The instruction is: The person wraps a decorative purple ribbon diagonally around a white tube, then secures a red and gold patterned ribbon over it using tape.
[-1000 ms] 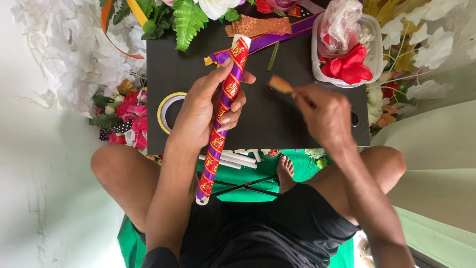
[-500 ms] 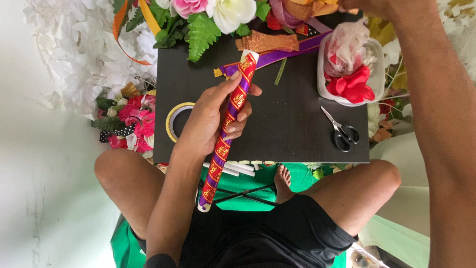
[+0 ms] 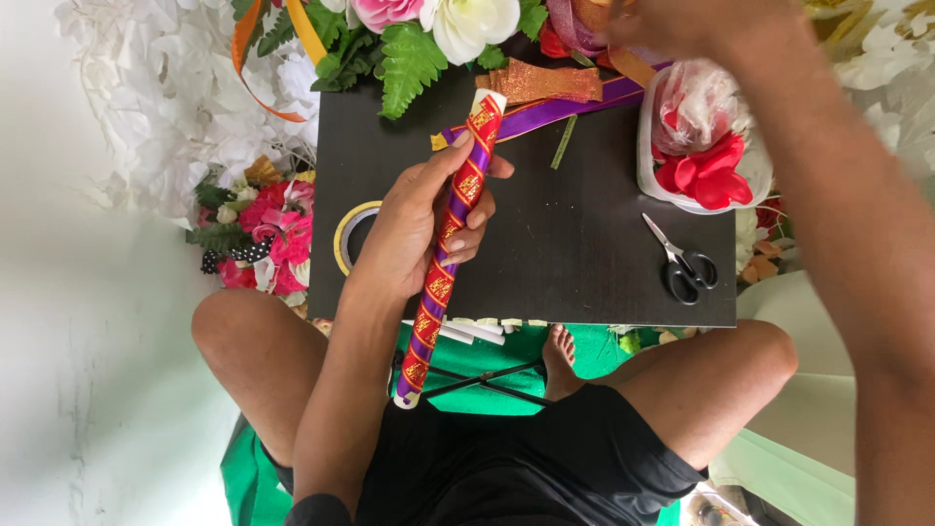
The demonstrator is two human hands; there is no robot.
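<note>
Two hands are in view, doing different things. The left hand (image 3: 419, 229) is closed around a long stick wrapped in purple and red-gold ribbon (image 3: 450, 244), fingers curled over its upper middle and thumb along the side. The stick's long axis runs steeply from its top end, over the far part of the black table (image 3: 584, 253), down and slightly left past the table's near edge to its bottom end above the lap. The right hand (image 3: 682, 24) is raised well away at the top of the view, near the fake flowers (image 3: 429, 29); its grip is cut off by the frame, so I cannot tell whether it holds anything. The left hand is therefore far nearer the stick. Scissors (image 3: 682, 268) lie shut on the table's right part, apart from both hands, below a white tub of red petals (image 3: 701, 166). A tape roll (image 3: 351, 234) sits at the left edge, just beside the left wrist. Bare table shows between stick and scissors.
</note>
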